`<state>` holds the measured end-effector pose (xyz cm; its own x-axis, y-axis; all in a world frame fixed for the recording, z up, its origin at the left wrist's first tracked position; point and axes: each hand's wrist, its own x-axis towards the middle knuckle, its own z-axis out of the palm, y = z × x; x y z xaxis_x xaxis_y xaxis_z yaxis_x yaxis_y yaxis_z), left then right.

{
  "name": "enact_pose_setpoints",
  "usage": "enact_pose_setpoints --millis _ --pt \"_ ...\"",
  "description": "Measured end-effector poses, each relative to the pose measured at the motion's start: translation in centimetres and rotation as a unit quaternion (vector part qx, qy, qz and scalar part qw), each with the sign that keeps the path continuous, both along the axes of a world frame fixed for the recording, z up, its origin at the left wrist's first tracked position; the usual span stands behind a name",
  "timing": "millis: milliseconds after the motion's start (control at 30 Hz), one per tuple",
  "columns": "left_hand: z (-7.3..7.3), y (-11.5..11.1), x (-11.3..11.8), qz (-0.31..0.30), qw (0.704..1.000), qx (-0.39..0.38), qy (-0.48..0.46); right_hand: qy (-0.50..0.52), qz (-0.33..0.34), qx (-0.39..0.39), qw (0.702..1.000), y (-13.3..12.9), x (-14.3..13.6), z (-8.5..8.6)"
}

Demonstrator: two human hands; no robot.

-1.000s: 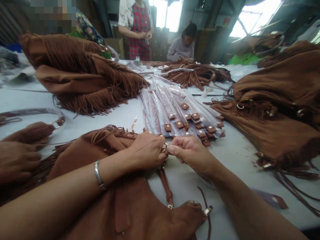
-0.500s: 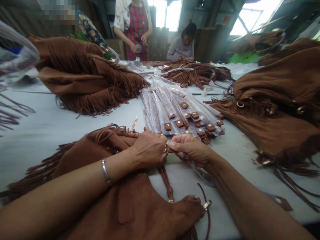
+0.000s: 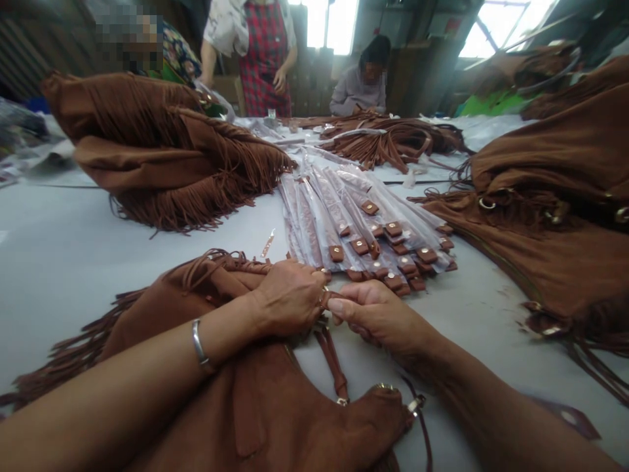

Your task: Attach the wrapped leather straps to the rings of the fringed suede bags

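A brown fringed bag (image 3: pixel 285 406) lies in front of me, partly under my left forearm. My left hand (image 3: pixel 289 296) is closed at the bag's upper edge, around a metal ring (image 3: pixel 323 298). Close beside it, my right hand (image 3: pixel 376 313) pinches a short brown leather strap (image 3: pixel 335 298) that meets the ring. The strap's far end is hidden by the right fingers. Just beyond both hands is a fan of plastic-wrapped straps (image 3: pixel 339 210) with brown snap tabs. A narrow strap with a knot (image 3: pixel 337 367) hangs down between the bag's sides to another metal fitting.
Brown fringed bags are piled at the left (image 3: pixel 162 144) and at the right (image 3: pixel 555 216). Brown fringe strips (image 3: pixel 393 141) lie farther back on the white table (image 3: pixel 59 255). Several people are at the far side, one in a red checked apron (image 3: pixel 265 59).
My right hand has turned and its fingers now lie more over the strap, near the ring. The left hand keeps its grip. The person in the apron has lowered one arm to the left.
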<state>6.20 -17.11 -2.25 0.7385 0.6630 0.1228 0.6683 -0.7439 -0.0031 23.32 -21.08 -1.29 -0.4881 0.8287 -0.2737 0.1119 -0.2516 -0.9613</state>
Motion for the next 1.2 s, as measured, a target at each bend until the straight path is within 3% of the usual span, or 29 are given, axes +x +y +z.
enact_pose_setpoints --millis 233,367,467,567,733,933,1200 --pt "-0.1 -0.4 0.8 0.035 0.999 0.025 0.017 -0.012 -0.130 0.008 0.991 0.1 -0.7 -0.8" --pt "-0.4 -0.7 1.6 0.117 0.992 0.049 0.018 -0.053 -0.182 0.061 0.980 1.1 -0.6 -1.8" --pt "-0.6 -0.7 1.8 0.119 0.991 0.060 0.017 -0.066 -0.203 0.117 0.970 1.6 -0.5 -2.4" --pt "-0.6 -0.8 1.8 0.091 0.993 0.064 0.026 -0.061 -0.196 0.124 0.971 1.6 -0.4 -2.3" --pt "-0.6 -1.3 1.9 0.037 0.997 0.058 0.045 -0.049 -0.151 0.048 0.986 1.5 0.2 -1.9" --pt "-0.3 -1.5 1.4 -0.025 0.997 0.059 0.048 0.011 -0.026 -0.031 0.999 2.0 1.4 -1.7" --pt "1.4 -1.2 0.9 0.050 0.998 0.021 0.040 0.011 -0.023 -0.060 0.998 2.5 1.7 -1.1"
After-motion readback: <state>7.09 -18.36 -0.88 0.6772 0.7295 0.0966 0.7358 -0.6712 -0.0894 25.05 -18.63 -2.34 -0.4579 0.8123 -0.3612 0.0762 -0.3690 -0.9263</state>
